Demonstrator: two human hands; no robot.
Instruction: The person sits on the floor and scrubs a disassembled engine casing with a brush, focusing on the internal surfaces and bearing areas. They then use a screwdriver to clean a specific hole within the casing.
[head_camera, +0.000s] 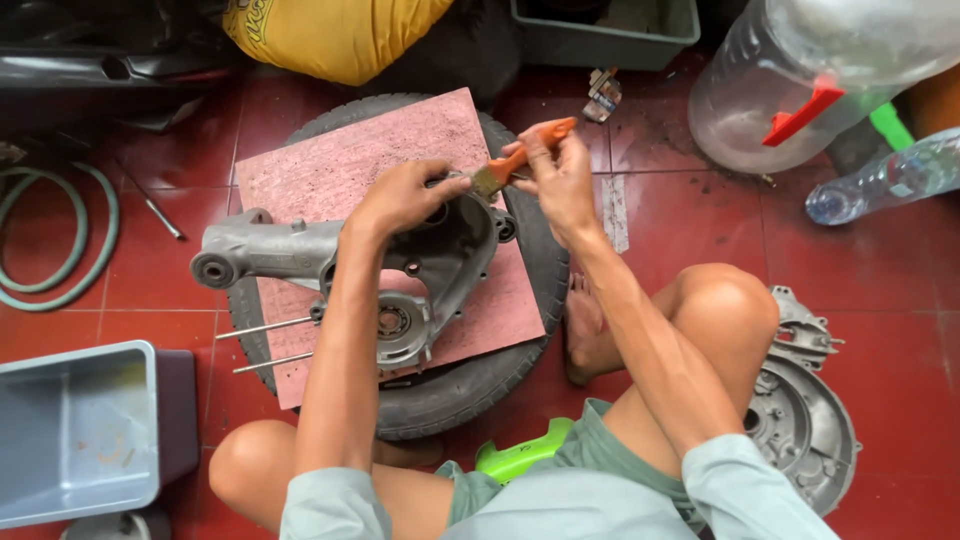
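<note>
Currently the grey engine casing (300, 250) lies on a pink board (330, 160), which rests on a black tyre (470, 390) laid flat on the red tiled floor (900, 300). The casing's arm points away from the brush side; two thin studs (265, 345) stick out of its lower housing, toward the grey tub (70, 430).

Left hand (405, 195): fingers curled over the casing's upper rim, gripping it to hold it steady. Right hand (560, 175): fingers pinched around the orange handle of a paintbrush (515, 160), bristles touching the casing rim just beside the left hand.

Judgement on technique: the brush meets the rim at a shallow angle, which suits sweeping dirt out of the recess rather than pushing it deeper. Short strokes directed away from the bearing seat in the lower housing would probably keep grit out of it. The left grip sits very close to the bristles; moving it a little along the rim would free more edge to be brushed. The casing overhangs the board on its arm side, so downward pressure should stay over the tyre.

Beyond the casing: a second grey cover (800, 420) lies on the floor beside the person's right knee, a large clear water jug (800, 70) and a plastic bottle (890, 180) stand farther off on the brush side, a green hose (60, 240) coils past the arm end.
</note>
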